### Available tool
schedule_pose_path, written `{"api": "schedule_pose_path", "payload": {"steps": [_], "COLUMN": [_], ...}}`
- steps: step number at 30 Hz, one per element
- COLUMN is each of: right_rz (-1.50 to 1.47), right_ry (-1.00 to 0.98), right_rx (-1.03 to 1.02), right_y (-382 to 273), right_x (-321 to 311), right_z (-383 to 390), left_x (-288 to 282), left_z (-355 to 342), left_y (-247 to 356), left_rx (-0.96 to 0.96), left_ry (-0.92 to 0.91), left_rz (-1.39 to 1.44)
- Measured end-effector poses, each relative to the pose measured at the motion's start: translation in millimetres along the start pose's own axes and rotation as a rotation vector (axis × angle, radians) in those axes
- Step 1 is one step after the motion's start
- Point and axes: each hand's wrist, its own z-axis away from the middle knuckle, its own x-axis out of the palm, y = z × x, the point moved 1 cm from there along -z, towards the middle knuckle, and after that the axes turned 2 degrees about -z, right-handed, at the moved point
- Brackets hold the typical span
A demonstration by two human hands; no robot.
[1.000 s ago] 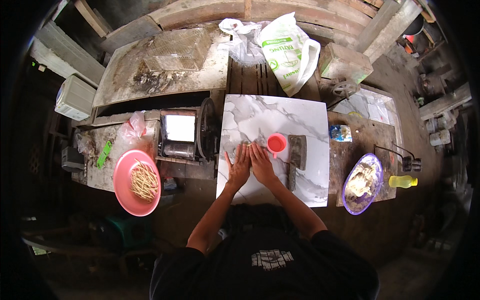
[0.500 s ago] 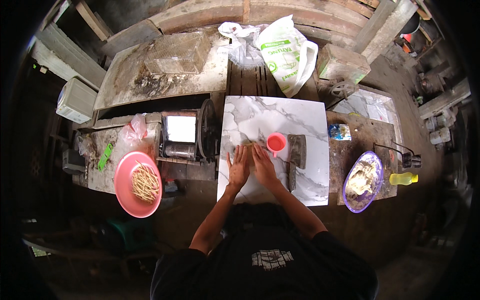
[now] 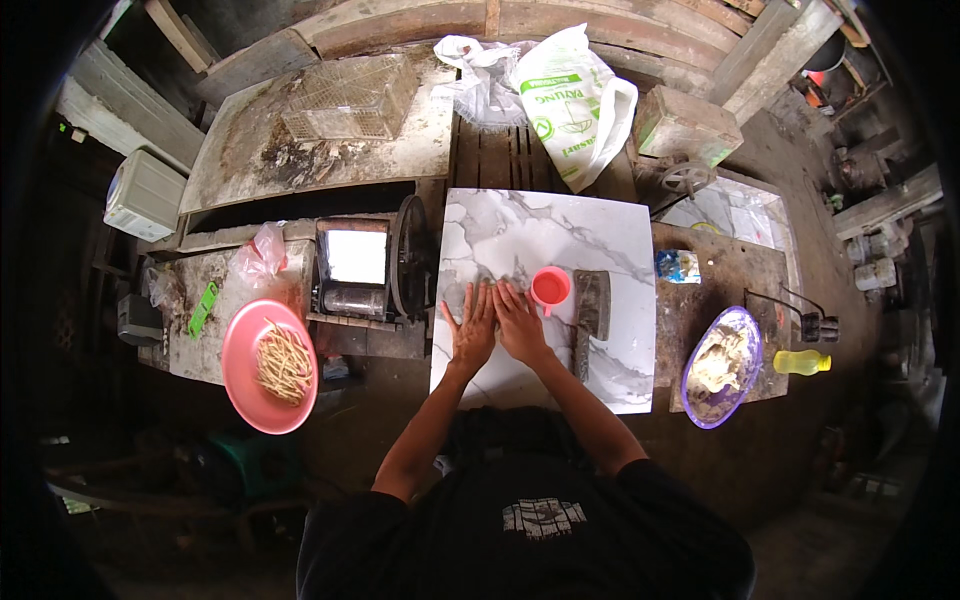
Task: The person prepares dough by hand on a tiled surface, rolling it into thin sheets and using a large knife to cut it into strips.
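My left hand [image 3: 473, 328] lies flat on a white marble-patterned board [image 3: 610, 385], fingers stretched out and thumb spread. Right beside it, my right hand [image 3: 519, 325] also rests palm down, its fingers slanting toward the left hand. Whatever lies under the palms is hidden. Just right of my right hand stands a pink mug [image 3: 550, 288] with its handle toward me. Beyond the mug are a dark grey flat block [image 3: 594, 300] and a narrow dark bar [image 3: 582, 355].
At left, a pink basin [image 3: 236, 370] holds many thin pale sticks, near a roller machine [image 3: 355, 258] with a large wheel. On the right are a purple basin [image 3: 752, 345] with pale dough, a yellow bottle [image 3: 802, 362] and a blue-white packet [image 3: 678, 266]. A white sack [image 3: 575, 105] lies behind the board.
My hands have come closer together, the right one shifting left. A brownish strip seen between them earlier is now covered. The whole view has shifted slightly.
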Motion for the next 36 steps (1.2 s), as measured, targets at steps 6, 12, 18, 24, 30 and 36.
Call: {"api": "schedule_pose_path", "payload": {"steps": [6, 12, 18, 24, 30, 36], "right_rz": [-0.161, -0.123, -0.056, 0.023, 0.029, 0.041], "right_ry": [0.092, 0.091, 0.098, 0.106, 0.13, 0.168], "right_rx": [0.003, -0.114, -0.076, -0.024, 0.098, 0.091], "right_y": [-2, -1, 5, -1, 0, 6], "right_x": [1, -5, 3, 8, 15, 11], "right_z": [-7, -10, -32, -32, -55, -70], "left_x": [2, -5, -13, -16, -15, -18], "left_z": [7, 27, 37, 47, 52, 50], "left_y": [-2, 8, 10, 16, 14, 13], "left_rx": [-0.055, -0.039, 0.073, 0.117, 0.139, 0.11], "left_ry": [0.134, 0.001, -0.063, -0.057, -0.054, -0.119], "left_rz": [-0.022, 0.022, 0.146, 0.142, 0.137, 0.136]}}
